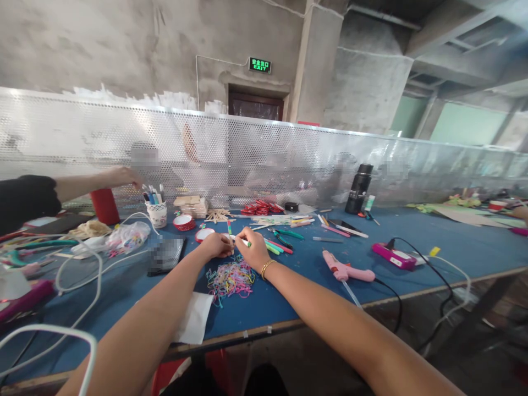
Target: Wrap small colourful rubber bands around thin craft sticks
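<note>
My right hand (pixel 252 248) is closed round a marker (pixel 243 241) with a white barrel and a green end. Close beside it, my left hand (pixel 218 246) has its fingers pressed together on something too small to make out. A small stick with coloured bands (pixel 230 227) stands up just beyond both hands. Below them, a pile of colourful rubber bands (pixel 231 280) lies on the blue table. A red-rimmed round item (pixel 203 235) sits just behind my left hand. Green and pink markers (pixel 277 247) lie to the right of my right hand.
A pink glue gun (pixel 344 269) with its cable lies on the right, near a purple power strip (pixel 394 256). A black bottle (pixel 358 190) stands behind. On the left are a phone (pixel 167 256), a pen cup (pixel 156 214), white cables and another person's arm (pixel 82 186).
</note>
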Motion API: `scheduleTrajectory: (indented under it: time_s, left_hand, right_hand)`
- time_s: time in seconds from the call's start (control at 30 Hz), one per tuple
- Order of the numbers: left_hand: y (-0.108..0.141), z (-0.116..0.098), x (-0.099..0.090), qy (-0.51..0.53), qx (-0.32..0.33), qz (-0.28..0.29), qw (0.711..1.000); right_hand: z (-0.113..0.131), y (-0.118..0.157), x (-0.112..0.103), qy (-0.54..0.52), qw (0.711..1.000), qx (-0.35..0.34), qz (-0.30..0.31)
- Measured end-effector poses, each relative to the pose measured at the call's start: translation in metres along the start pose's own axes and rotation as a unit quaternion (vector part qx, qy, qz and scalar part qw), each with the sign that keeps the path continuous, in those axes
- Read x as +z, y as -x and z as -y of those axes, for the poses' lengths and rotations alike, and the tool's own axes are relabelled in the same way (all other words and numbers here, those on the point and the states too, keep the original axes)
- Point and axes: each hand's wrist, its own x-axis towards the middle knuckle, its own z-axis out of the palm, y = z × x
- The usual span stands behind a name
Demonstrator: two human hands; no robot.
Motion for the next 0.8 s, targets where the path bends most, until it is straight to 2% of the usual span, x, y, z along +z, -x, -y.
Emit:
scheduleTrajectory:
  time_s: [0.3, 0.8]
  left_hand:
    - [-0.0007, 0.0012, -0.0011, -0.009, 0.008, -0.001, 1.0]
    - [-0.0028, 0.0031, -0.0015, -0.004, 0.008, 0.001, 1.0]
  right_hand:
    - [-0.0018, -0.0006, -0.0026, 0.007, 1.0, 0.017, -0.021]
    - [0.0003, -0.0002, -0.0026, 0.006, 1.0, 0.016, 0.001]
